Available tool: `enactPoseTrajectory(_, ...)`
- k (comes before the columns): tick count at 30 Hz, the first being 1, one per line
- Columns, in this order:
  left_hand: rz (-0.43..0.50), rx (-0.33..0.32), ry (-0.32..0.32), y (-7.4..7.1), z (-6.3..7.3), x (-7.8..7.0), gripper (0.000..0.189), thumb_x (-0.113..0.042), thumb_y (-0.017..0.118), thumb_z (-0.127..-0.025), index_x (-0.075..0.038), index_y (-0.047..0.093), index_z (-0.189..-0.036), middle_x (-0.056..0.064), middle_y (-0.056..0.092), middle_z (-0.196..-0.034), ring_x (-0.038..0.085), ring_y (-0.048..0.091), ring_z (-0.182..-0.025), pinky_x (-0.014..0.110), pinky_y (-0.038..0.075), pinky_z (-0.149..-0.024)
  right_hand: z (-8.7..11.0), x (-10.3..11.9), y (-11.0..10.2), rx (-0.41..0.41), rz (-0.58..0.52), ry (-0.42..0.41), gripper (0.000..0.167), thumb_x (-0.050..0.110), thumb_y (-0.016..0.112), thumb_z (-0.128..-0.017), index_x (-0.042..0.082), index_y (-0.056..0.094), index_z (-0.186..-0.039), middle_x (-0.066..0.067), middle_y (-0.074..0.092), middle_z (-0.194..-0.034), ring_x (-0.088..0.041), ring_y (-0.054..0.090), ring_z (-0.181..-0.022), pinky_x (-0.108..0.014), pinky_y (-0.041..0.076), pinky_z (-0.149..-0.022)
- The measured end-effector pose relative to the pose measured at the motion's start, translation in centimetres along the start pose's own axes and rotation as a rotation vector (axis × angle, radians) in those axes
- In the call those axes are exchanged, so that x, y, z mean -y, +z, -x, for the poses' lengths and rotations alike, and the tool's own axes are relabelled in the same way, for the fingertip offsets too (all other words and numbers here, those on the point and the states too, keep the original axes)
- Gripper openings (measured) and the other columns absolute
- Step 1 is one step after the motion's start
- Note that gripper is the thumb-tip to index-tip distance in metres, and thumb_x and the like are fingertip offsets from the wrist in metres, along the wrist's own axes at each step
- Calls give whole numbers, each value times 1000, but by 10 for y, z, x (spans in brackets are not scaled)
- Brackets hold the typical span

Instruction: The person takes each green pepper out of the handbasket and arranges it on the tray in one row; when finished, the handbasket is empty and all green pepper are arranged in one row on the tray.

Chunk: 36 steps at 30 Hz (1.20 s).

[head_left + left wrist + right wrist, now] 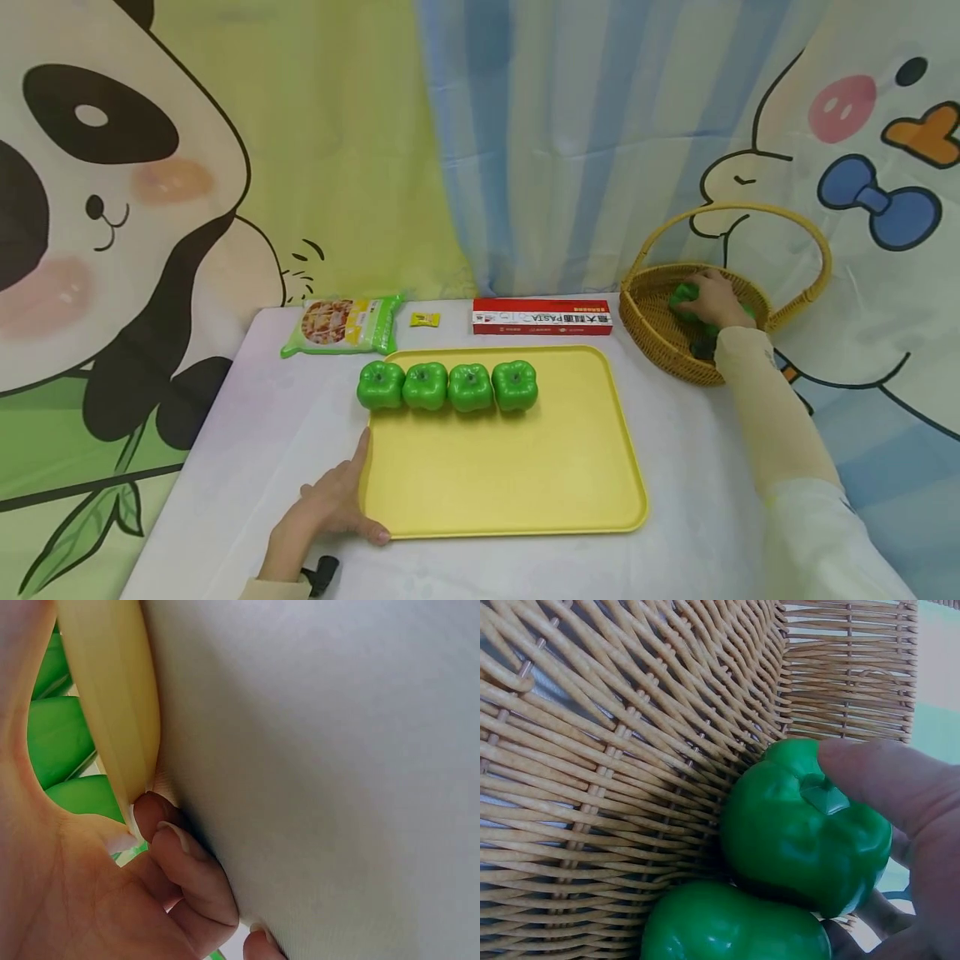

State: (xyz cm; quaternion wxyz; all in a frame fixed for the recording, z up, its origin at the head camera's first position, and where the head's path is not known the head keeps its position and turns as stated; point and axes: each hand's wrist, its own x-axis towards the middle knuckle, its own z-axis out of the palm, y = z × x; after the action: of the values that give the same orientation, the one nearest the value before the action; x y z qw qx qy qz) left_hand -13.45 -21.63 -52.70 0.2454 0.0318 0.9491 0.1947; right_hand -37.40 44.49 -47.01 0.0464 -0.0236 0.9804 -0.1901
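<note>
My right hand (pixel 716 298) reaches into a wicker basket (pixel 652 337) at the right and grips a green bell pepper (pixel 802 825); the thumb lies on its top near the stem, the fingers round its far side. Another green bell pepper (pixel 735 926) lies against it in the basket. My left hand (pixel 330 502) holds the near left corner of a yellow tray (pixel 510 475). In the left wrist view its fingertips (pixel 176 840) curl against the tray's rim (pixel 124 697). Several green bell peppers (pixel 426 386) stand in a row along the tray's far left edge.
Behind the tray lie a green food packet (pixel 341 325), a small yellow packet (pixel 425 319) and a red and white pasta box (pixel 542 317). The basket's tall handle (pixel 750 208) arches above it. A printed curtain (pixel 540 150) hangs behind the white table (pixel 225 467).
</note>
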Motion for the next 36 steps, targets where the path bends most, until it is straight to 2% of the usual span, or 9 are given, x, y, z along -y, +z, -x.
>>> enactPoseTrajectory(5, 7, -1, -12, 3, 3, 3, 170, -70, 92, -36, -10, -6, -162, 33, 50, -145, 54, 53, -127, 92, 24, -90, -4, 7, 2, -9, 12, -1, 61, 16, 65, -96, -10, 39, -145, -41, 23, -150, -63, 21, -137, -78, 11, -115)
enactPoseTrajectory(12, 5, -12, 12, 2, 2, 1, 171, -70, 92, -36, -13, -7, -162, 30, 54, -141, 50, 56, -125, 91, 27, -90, 3, 6, -1, -9, 36, 25, 59, 17, 62, -98, -9, 39, -146, -41, 22, -151, -67, 21, -136, -81, 26, -106)
enactPoseTrajectory(18, -6, -11, 12, 1, 0, 2, 172, -69, 92, -35, -13, -9, -162, 30, 55, -140, 50, 57, -123, 91, 27, -90, 6, 7, -3, -26, 19, 12, 57, 17, 60, -99, -11, 40, -145, -42, 25, -149, -62, 26, -135, -74, 30, -108)
enactPoseTrajectory(22, -7, -6, -4, 2, 0, 4, 171, -70, 92, -35, -12, -8, -162, 32, 52, -142, 52, 54, -126, 91, 25, -91, 4, 11, -5, -42, -3, -4, 53, 18, 55, -100, -13, 42, -141, -43, 30, -147, -60, 32, -131, -72, 35, -105)
enactPoseTrajectory(32, -1, 2, 4, -2, 3, 2, 169, -69, 93, -38, -10, -6, -162, 35, 50, -143, 54, 53, -127, 91, 24, -92, 11, 21, -13, -93, -70, -11, 59, 28, 41, -106, -15, 36, -146, -44, 34, -147, -61, 32, -133, -72, 34, -105)
enactPoseTrajectory(36, -3, 1, 13, -2, 4, 1, 168, -68, 93, -39, -10, -7, -162, 34, 52, -141, 53, 55, -125, 90, 26, -91, 15, 30, -17, -145, -84, -53, 58, 29, 39, -106, -13, 40, -145, -43, 37, -146, -60, 35, -133, -72, 33, -106)
